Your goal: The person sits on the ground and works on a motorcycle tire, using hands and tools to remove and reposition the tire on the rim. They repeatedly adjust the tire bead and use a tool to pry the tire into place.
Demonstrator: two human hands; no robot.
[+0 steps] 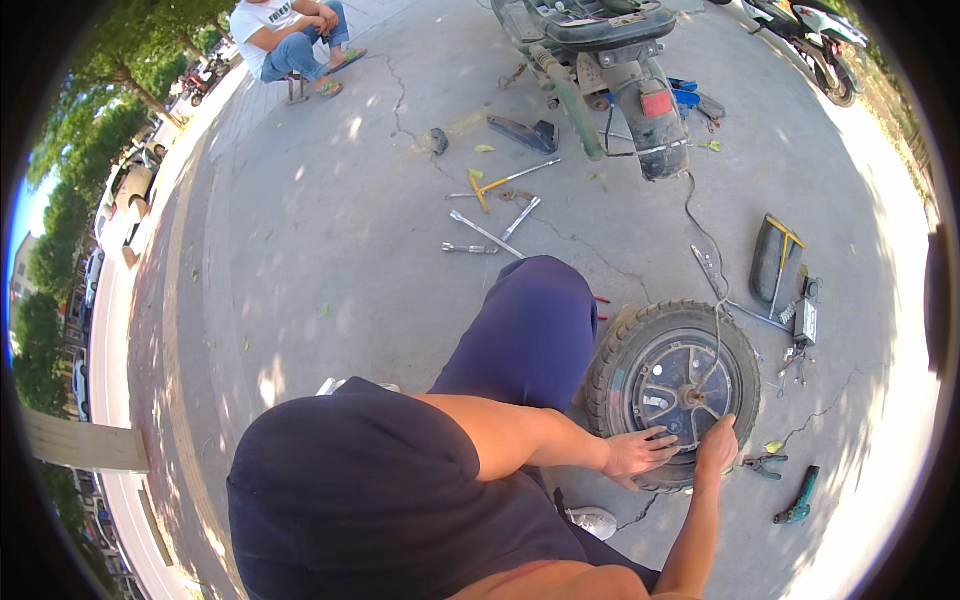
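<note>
A wheel with a knobby black tyre and a dark hub lies on its side on the pavement, close to my right knee. My left hand rests on its near side, fingers stretched across tyre and rim. On the near right part of the rim, my right hand has its fingers curled in; what they grip, if anything, is hidden. A cable runs from the wheel's axle toward the scooter. Teal-handled pliers lie just right of my right hand.
A partly dismantled scooter stands ahead. Wrenches and a yellow-handled T-wrench lie ahead-left. A teal-handled tool, a black panel and a silver box with wires lie right. A person sits far left.
</note>
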